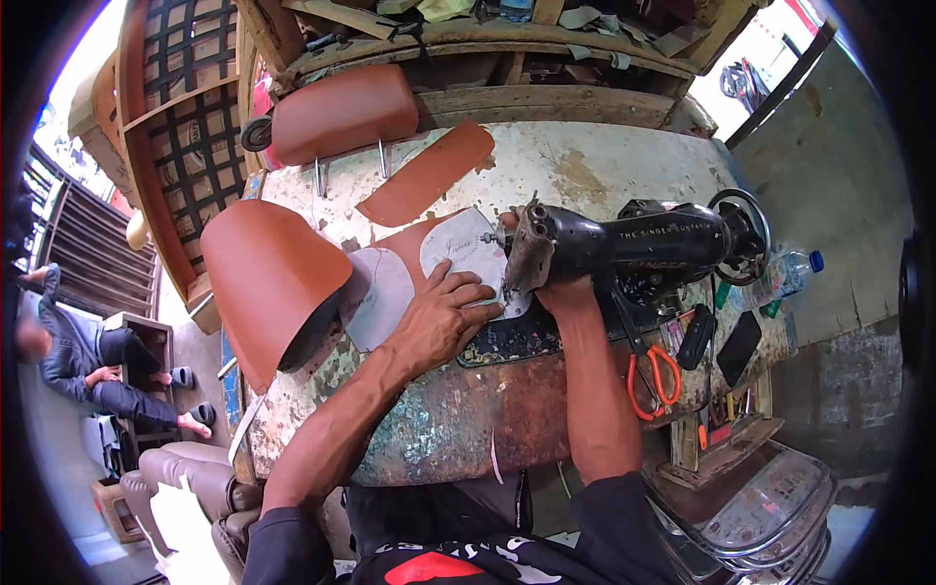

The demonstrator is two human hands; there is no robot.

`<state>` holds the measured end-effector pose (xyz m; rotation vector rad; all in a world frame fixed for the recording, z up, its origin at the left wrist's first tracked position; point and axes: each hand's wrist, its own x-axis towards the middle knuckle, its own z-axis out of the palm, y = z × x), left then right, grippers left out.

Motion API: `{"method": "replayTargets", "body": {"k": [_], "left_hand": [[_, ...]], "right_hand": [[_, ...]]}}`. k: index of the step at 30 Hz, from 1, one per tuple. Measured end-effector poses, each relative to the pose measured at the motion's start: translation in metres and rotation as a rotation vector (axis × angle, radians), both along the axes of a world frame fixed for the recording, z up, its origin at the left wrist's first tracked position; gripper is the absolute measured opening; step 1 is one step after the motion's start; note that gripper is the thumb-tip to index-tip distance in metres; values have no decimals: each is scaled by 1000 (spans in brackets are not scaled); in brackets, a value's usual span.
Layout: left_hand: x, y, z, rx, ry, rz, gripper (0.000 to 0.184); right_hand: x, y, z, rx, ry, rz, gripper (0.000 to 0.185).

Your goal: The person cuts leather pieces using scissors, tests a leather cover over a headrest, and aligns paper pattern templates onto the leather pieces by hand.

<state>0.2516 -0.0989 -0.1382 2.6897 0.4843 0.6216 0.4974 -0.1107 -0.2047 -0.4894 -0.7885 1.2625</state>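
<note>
Dark shirt (458,556), foreground. My left fingers (471,292), released, lie on the marked white piece (450,237) over the tabletop (634,156); whether my right fingers (509,222), partly behind the sewing machine (624,244), grasp anything, I cannot tell.

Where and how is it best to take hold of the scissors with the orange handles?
I would grip the scissors by their orange loops, coming from the person's near side. The loops point toward the person, near the edge of the table, while the dark blades point away, toward the sewing machine.
</note>
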Motion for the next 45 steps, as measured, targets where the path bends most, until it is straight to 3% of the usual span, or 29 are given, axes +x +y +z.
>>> {"method": "replayTargets", "body": {"k": [1,8,14,16,18,20,24,26,27,28,30,31,33,35,37,38,42,43,45], "left_hand": [[0,1,0,2,7,-4,34],[-2,1,0,7,-2,-9,35],[1,-6,-4,-20,-31,55,30],[1,-12,-1,-69,-38,105,29],[2,-22,4,-116,-43,174,30],[3,-35,7,-164,-47,232,31],[-1,-69,5,-221,-48,447,38],[-4,-85,12,-206,-26,587,41],[-9,-92,15,-236,7,601,43],[-14,-100,18,-238,3,608,43],[-26,-119,21,-238,57,710,43],[-36,-128,18,-219,82,731,46],[-59,-149,22,-262,113,778,47],[-83,-168,28,-304,186,833,47],[-96,-178,29,-342,170,843,46],[-101,-181,29,-383,146,846,46],[-102,-164,57,-288,242,787,35],[-101,-154,71,-321,281,757,26],[-105,-132,67,-282,354,674,19]], "right_hand": [[0,0,2,-22,110,39,58],[-4,-2,10,-61,120,-7,57],[-2,-3,8,23,-35,-7,58],[1,0,12,-148,150,15,57],[2,4,8,-96,248,32,56],[6,12,13,-21,567,345,55],[-5,-1,35,8,488,350,56],[-5,-3,38,-231,211,-126,56],[-3,-9,38,-314,112,-225,48],[2,-17,43,-315,108,-218,48],[10,-44,65,-624,-629,-297,37],[7,-59,90,-621,-632,-295,37],[-2,-94,133,-761,-1134,-226,24],[0,-128,114,-289,-1376,-565,27],[-3,-174,134,-429,-1783,-641,30],[1,-192,134,-594,-1829,-626,36],[21,-249,127,-847,-1991,-556,57],[26,-257,121,-669,-2123,-555,66],[31,-256,117,-674,-2107,-567,68]]}}
